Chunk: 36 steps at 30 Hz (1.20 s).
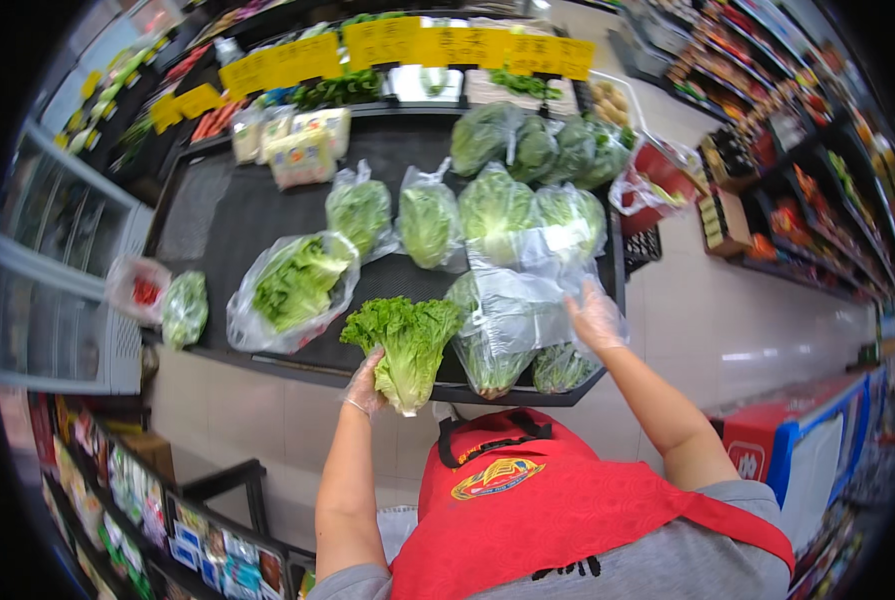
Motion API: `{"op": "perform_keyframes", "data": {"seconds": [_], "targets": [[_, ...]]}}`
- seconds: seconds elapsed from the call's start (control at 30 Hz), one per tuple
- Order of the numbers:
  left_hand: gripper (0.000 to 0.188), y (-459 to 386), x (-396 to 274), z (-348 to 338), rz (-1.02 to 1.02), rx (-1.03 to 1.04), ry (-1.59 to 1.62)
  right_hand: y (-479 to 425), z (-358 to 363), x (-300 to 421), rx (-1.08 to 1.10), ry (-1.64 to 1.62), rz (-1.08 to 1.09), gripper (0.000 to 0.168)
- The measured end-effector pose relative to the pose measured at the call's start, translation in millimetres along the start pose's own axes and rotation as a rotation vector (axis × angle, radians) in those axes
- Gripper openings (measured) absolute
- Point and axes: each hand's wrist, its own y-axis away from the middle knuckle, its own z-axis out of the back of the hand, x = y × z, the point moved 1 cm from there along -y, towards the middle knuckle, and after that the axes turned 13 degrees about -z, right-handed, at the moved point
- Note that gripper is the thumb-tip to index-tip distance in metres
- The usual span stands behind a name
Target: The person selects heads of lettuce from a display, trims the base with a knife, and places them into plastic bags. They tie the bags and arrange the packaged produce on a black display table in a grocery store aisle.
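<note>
My left hand [366, 384], in a clear plastic glove, grips a head of leafy green lettuce [406, 349] by its base above the front edge of the black display table [267, 180]. The cut white stem points toward me and the frilled leaves fan away. My gloved right hand [596, 319] reaches to a stack of flat clear plastic bags [522, 304], its fingers at the right edge. Whether they pinch a bag cannot be made out. Under the bags lie wrapped bundles of greens [488, 367]. Left of my left hand rests an open plastic bag [241, 319] with lettuce [297, 289] inside.
Bagged lettuces [428, 217] and darker bagged greens [485, 139] cover the table's middle and back right. White packages [305, 157] stand at the back left. A red bin [646, 187] adjoins the right side. Yellow signs [387, 41] with writing line the rear. A glass-door cooler [64, 285] stands left.
</note>
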Motion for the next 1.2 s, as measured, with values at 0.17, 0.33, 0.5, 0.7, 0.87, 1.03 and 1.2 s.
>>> {"op": "perform_keyframes", "data": {"seconds": [0.17, 0.33, 0.5, 0.7, 0.87, 1.03, 1.2], "targets": [[0.055, -31.4, 3.8, 18.4, 0.260, -0.058, -0.097, -3.0, -46.5, -17.7, -0.381, -0.058, -0.146, 0.068], [0.051, -31.2, -10.5, 9.0, 0.270, -0.123, -0.210, -46.8, -29.5, -38.5, -0.031, -0.114, -0.328, 0.064], [0.088, -25.6, -38.7, 3.2, 0.064, -0.190, -0.384, -76.6, -27.0, -47.1, 0.065, -0.085, -0.342, 0.072], [0.083, -11.4, -59.2, 2.4, -0.180, -0.425, -0.850, -111.3, -17.2, -60.4, 0.218, -0.232, -0.366, 0.044], [0.054, -1.3, -68.5, -60.3, -0.778, -0.520, -1.290, -99.8, 1.0, -67.8, 0.233, -0.449, -0.257, 0.021], [0.035, -3.7, -31.7, -167.9, -0.935, -0.272, -1.008, -90.2, -7.2, -80.9, 0.523, -0.673, -0.114, 0.023], [0.025, -19.5, 41.2, -233.8, -0.537, 0.029, -0.829, -17.0, 0.2, -33.3, 0.591, -0.974, -0.166, 0.033]]}}
